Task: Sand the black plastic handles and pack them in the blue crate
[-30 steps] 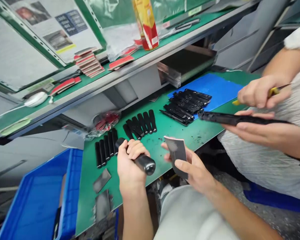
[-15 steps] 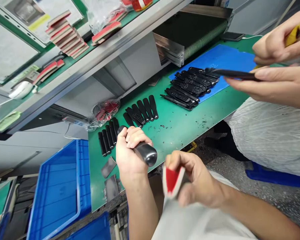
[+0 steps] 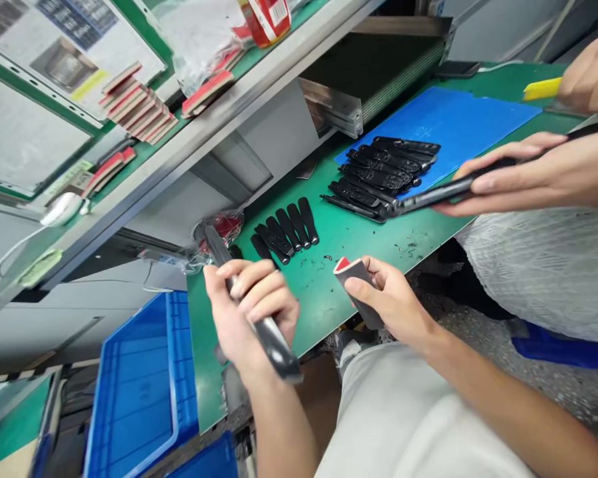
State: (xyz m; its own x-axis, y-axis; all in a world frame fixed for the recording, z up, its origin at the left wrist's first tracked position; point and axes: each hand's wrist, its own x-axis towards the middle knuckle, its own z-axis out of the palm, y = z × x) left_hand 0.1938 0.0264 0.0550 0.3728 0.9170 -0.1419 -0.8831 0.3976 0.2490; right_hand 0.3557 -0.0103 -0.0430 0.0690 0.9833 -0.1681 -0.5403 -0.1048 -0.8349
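My left hand [image 3: 249, 315] is closed round a long black handle-shaped part [image 3: 274, 342], held slanted over the green bench mat [image 3: 329, 292]. My right hand [image 3: 391, 302] grips a folded sanding pad [image 3: 355, 282], grey outside with a red face showing at its top edge. The two hands sit a short gap apart above the mat's near edge. Behind them lie a row of short black handle pieces [image 3: 286, 229] on the mat.
A co-worker at the right holds a long black part [image 3: 443, 191] in one hand and a yellow tool [image 3: 542, 88] in the other. A stack of black parts [image 3: 379, 176] lies by a blue mat [image 3: 453, 119]. A blue crate [image 3: 134, 385] stands at the left. A shelf [image 3: 194, 136] holds red-backed pads.
My left hand turned the black part so it now slants away from me. My right hand rose from my lap with the pad towards the mat. The co-worker's black part tipped down towards the stack.
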